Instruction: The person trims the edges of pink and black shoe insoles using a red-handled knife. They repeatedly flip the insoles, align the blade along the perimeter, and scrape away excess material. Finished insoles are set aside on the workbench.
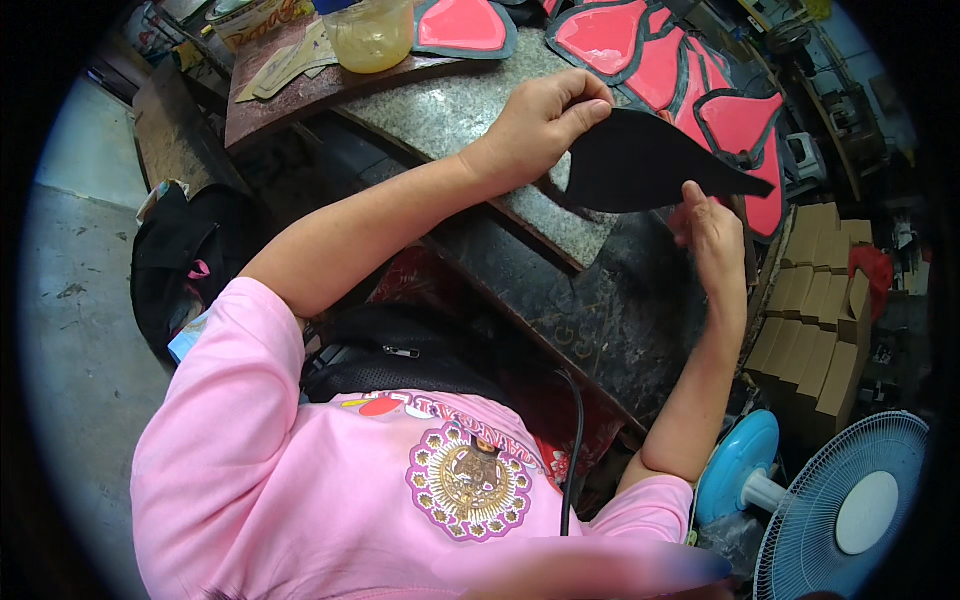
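My left hand (548, 122) pinches the rounded upper-left edge of a flat black cut piece (640, 160), thumb on top. The piece is held up above the work table and tapers to a narrow tip on the right. At its lower right edge is my right hand (712, 235), one finger raised against or just beside the piece; its other fingers are blurred. Behind the black piece, several pink panels with dark borders (740, 122) lie spread and overlapping. Another pink panel (462, 24) rests farther left, beside a jar of yellowish liquid (370, 40).
Under my hands is a speckled stone slab (430, 115) on a dark table (560, 290). Tan pattern pieces (290, 65) and a can (250, 18) sit at the back left. Stacked brown boxes (810, 320) stand at right, above a blue-and-white fan (850, 510).
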